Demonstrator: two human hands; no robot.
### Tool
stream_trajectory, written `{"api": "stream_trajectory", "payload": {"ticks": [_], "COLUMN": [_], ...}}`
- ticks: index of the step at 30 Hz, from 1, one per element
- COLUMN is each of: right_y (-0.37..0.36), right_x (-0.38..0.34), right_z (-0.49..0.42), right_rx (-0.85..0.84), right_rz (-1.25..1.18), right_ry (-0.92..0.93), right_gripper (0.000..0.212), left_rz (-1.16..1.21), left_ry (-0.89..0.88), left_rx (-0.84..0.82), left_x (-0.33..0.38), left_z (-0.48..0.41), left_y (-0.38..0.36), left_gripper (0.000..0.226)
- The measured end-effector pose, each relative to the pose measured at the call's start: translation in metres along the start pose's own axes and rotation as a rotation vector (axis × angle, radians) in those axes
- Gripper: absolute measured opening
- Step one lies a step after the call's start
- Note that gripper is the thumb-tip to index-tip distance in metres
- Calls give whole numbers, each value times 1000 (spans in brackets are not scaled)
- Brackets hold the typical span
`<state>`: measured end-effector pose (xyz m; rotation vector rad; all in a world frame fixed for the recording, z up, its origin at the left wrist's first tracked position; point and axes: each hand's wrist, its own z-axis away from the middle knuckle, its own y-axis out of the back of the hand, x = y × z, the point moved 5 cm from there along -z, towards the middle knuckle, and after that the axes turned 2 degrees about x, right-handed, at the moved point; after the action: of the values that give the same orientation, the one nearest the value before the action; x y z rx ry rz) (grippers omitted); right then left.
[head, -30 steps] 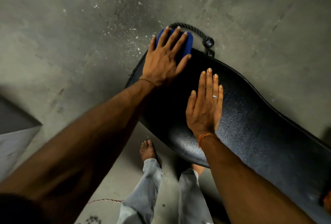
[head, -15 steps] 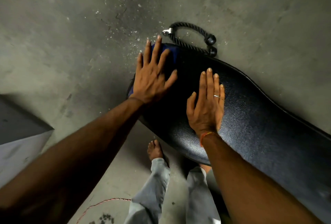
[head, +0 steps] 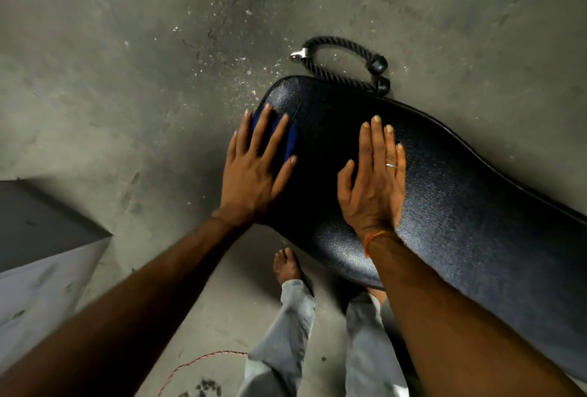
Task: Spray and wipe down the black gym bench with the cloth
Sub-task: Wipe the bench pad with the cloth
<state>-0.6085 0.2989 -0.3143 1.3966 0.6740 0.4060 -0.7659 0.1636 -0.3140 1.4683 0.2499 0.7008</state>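
L: my left hand was flat, fingers spread, pressing the dark blue cloth under them onto the end of the black textured padded gym bench | R: my right hand was flat, fingers together, palm on the bench just right of the cloth
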Motion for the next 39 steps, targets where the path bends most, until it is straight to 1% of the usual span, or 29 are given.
{"api": "stream_trajectory", "payload": {"ticks": [2,4,6,8,11,14,16,19,20,22,24,25,27,30,32,34,36,37,39], "right_y": [0,-1,0,2,3,3,2,-1,-1,-1,-1,-1,0,0,-1,-2,-3,-3,-3], "right_x": [0,-1,0,0,-1,0,1,1,1,1,1,1,2,1,2,2,1,2,2], "right_z": [1,1,-1,-1,-2,-2,-1,0,0,-1,-1,-1,-1,-3,-2,-1,-1,-1,-1], "right_rx": [3,9,14,14,9,21,24,21,19,25,29,26,21,14,13,12,12,12,14], "right_rz": [7,14,18,17,5,-10,-12,-9,-6,0,8,6,-5,-12,-8,3,4,7,8], "right_ry": [-1,1,-2,-5,0,-9,-10,0,-1,-2,-5,-4,-4,-2,-1,11,21,19,15], "right_gripper": [67,67,67,67,67,66,66,67,67,67,67,67,68,67,66,64,62,62,61], "left_rz": [42,96,112,95,25,-22,-72,-96,-75,-21,-9,-8,-25,-68,-82,-107,-116,-109,-76], "left_ry": [-21,0,33,50,80,54,15,-120,-136,-85,-6,15,-10,-108,-161,-246,-328,-330,-234], "left_rx": [-24,-58,-65,-30,30,-1,-25,-34,-28,-24,-13,1,23,-36,-73,-91,-89,-73,-25], "left_x": [-2,-1,4,7,8,15,16,19,20,22,27,29,32,36,37,36,39,41,43], "left_z": [-51,-95,-108,-84,-10,42,44,-5,-31,-80,-104,-100,-65,17,43,27,-9,-31,-72], "left_y": [2,6,8,8,5,-5,-5,3,7,12,12,12,10,2,0,1,6,9,11], "left_gripper": [70,71,71,70,70,69,69,67,67,67,67,67,65,62,61,62,62,62,61]}}
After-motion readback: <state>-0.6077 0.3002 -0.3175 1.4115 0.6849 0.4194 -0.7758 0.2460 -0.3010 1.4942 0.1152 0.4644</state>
